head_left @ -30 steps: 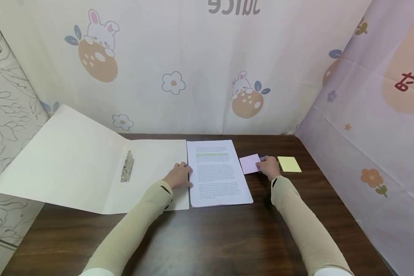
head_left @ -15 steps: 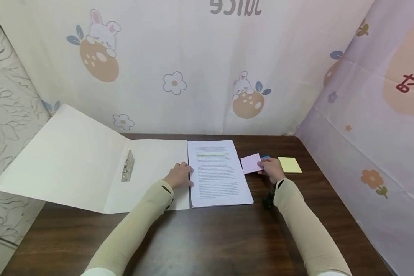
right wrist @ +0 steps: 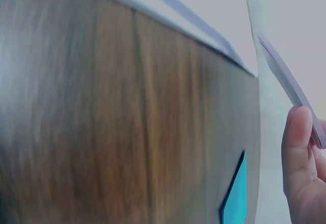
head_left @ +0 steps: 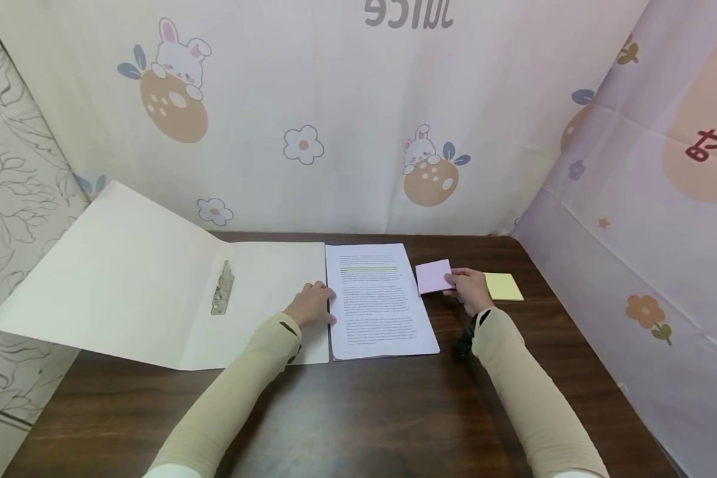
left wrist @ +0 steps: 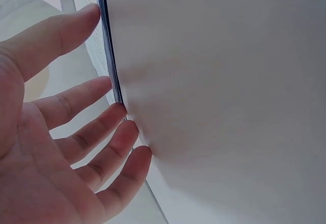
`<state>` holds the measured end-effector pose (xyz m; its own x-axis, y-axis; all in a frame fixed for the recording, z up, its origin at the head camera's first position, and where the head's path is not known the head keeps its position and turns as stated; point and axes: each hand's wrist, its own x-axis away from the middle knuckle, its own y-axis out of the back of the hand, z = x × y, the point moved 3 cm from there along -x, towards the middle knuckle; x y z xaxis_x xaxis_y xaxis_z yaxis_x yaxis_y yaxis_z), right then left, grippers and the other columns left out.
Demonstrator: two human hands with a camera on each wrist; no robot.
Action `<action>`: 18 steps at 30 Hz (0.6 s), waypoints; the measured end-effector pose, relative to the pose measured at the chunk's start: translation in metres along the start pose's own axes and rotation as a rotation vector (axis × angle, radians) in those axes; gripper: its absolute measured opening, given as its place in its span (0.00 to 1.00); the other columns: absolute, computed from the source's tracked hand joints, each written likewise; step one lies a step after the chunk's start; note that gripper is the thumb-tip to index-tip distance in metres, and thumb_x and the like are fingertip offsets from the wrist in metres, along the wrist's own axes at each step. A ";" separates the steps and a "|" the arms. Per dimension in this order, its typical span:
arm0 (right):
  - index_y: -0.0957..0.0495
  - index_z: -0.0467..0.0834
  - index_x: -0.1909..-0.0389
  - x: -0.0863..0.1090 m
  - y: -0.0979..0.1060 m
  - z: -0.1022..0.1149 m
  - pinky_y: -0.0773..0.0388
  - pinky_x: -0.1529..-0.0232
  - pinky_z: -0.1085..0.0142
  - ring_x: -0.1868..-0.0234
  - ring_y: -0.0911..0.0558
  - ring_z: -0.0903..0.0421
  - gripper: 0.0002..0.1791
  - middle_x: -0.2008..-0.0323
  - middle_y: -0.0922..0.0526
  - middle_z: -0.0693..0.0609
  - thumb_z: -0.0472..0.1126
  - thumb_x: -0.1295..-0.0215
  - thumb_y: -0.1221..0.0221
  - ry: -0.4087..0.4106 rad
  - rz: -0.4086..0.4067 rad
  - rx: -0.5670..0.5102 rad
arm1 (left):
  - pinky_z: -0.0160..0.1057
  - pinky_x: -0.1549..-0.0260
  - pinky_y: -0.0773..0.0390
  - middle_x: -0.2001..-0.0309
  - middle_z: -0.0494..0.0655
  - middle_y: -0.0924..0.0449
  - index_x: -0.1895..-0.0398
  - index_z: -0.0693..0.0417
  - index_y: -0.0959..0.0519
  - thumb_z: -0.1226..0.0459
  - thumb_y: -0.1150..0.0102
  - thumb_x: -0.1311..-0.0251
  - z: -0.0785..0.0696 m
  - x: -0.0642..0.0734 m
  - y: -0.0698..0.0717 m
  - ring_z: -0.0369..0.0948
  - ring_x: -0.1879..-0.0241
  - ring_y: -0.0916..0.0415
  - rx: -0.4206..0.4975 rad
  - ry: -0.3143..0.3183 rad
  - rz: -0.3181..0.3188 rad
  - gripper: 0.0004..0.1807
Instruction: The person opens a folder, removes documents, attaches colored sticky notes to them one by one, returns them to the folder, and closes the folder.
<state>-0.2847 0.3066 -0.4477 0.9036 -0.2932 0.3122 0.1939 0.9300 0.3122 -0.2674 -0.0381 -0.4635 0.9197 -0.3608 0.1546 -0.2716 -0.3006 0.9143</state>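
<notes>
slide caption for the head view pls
Right hand holds a pink pad beside printed pages, whose edge the left hand touches, next to an open folder.

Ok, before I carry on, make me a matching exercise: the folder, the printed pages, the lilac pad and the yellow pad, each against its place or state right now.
1. folder
2. printed pages
3. lilac pad
4. yellow pad

A. beside the left hand, with green lines across the text
B. flat on the table, just past the right hand
C. lying open, metal clip showing
D. pinched between thumb and fingers

Pairs: 1-C, 2-A, 3-D, 4-B
</notes>
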 end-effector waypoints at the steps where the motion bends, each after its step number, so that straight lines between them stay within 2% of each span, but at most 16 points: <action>1: 0.34 0.33 0.35 0.001 -0.002 0.001 0.17 0.57 0.68 0.68 0.22 0.63 0.25 0.49 0.28 0.44 0.40 0.28 0.47 0.000 0.006 -0.009 | 0.51 0.40 0.29 0.38 0.55 0.28 0.41 0.56 0.23 0.56 0.29 0.48 0.000 0.000 0.000 0.52 0.42 0.32 -0.002 -0.001 -0.001 0.31; 11: 0.34 0.33 0.35 0.008 -0.026 0.004 0.18 0.65 0.73 0.65 0.22 0.59 0.25 0.46 0.28 0.40 0.39 0.29 0.46 0.008 0.064 -0.054 | 0.49 0.41 0.29 0.39 0.56 0.28 0.40 0.56 0.24 0.55 0.30 0.46 0.001 -0.001 0.000 0.51 0.43 0.32 0.044 0.029 0.014 0.30; 18: 0.34 0.35 0.34 0.018 -0.036 0.007 0.18 0.59 0.71 0.58 0.21 0.54 0.26 0.39 0.29 0.37 0.39 0.29 0.45 0.026 0.099 -0.058 | 0.50 0.41 0.28 0.40 0.59 0.27 0.41 0.58 0.24 0.55 0.34 0.42 -0.001 0.000 0.001 0.53 0.43 0.29 0.056 0.023 -0.015 0.27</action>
<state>-0.2780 0.2660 -0.4470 0.9288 -0.1945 0.3153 0.1247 0.9655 0.2284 -0.2679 -0.0380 -0.4620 0.9299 -0.3359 0.1496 -0.2721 -0.3550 0.8944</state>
